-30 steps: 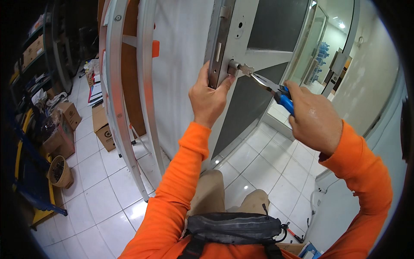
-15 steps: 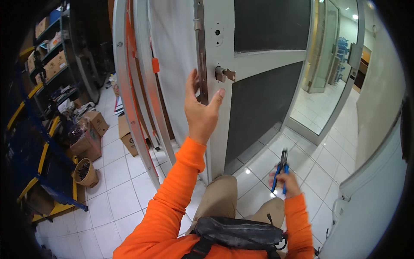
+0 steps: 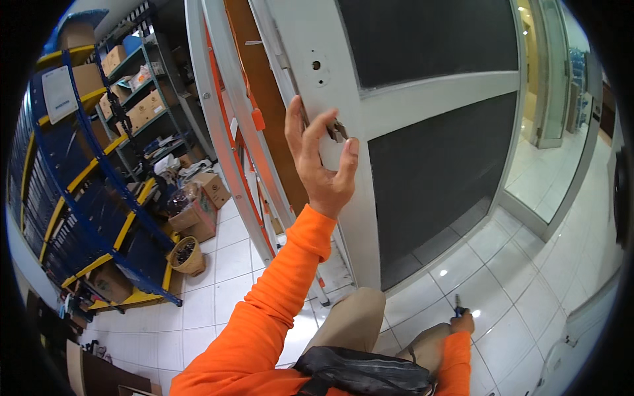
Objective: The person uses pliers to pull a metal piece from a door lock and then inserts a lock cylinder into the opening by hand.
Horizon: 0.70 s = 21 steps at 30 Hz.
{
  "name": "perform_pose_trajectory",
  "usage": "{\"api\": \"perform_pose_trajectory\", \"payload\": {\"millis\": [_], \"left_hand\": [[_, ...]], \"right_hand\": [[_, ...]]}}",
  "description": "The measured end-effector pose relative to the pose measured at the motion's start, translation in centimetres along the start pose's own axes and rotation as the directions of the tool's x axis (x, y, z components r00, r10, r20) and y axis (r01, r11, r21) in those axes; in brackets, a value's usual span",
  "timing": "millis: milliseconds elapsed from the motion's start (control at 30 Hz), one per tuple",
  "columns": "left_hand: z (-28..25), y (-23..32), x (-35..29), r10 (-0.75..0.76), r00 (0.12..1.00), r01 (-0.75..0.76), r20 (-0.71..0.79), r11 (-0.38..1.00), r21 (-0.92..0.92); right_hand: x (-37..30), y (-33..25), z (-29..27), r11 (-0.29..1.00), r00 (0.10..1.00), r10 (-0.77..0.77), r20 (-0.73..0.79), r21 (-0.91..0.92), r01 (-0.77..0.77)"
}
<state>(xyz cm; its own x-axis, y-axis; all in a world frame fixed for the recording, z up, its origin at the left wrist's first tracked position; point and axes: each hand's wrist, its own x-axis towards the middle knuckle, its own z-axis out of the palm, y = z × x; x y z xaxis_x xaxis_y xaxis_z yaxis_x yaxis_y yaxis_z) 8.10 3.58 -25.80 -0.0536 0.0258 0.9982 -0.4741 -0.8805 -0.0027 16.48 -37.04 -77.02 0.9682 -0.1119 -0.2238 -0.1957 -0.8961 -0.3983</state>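
Note:
My left hand is raised with fingers spread, next to the edge of a white door with dark panels. It holds nothing and hovers by a small metal lock part that sticks out of the door. Above it sits a round lock hole. My right hand is low by my knee, closed around blue-handled pliers that point upward. Both arms wear orange sleeves.
A white frame with orange clips leans left of the door. Blue and yellow shelving with cardboard boxes stands at the left, a small basket on the white tiled floor. A dark pouch lies at my waist.
My right hand has dropped from the lock down to my knee with the pliers. My left hand has come off the door edge and opened. The view has turned left toward the shelves.

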Motion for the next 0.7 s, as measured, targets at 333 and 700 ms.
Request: {"api": "perform_pose_trajectory", "payload": {"millis": [333, 700], "left_hand": [[0.3, 0.2, -0.6, 0.015, 1.000, -0.016, -0.009, 1.000, -0.020], [0.4, 0.0, -1.1, -0.003, 0.999, 0.006, -0.033, 0.995, 0.097]], "right_hand": [[-1.4, 16.1, 19.1, 0.996, 0.998, 0.053, -0.019, -0.076, -0.054], [-9.8, 6.2, 5.5, 0.968, 0.946, -0.226, -0.231, 0.054, 0.244]]}}
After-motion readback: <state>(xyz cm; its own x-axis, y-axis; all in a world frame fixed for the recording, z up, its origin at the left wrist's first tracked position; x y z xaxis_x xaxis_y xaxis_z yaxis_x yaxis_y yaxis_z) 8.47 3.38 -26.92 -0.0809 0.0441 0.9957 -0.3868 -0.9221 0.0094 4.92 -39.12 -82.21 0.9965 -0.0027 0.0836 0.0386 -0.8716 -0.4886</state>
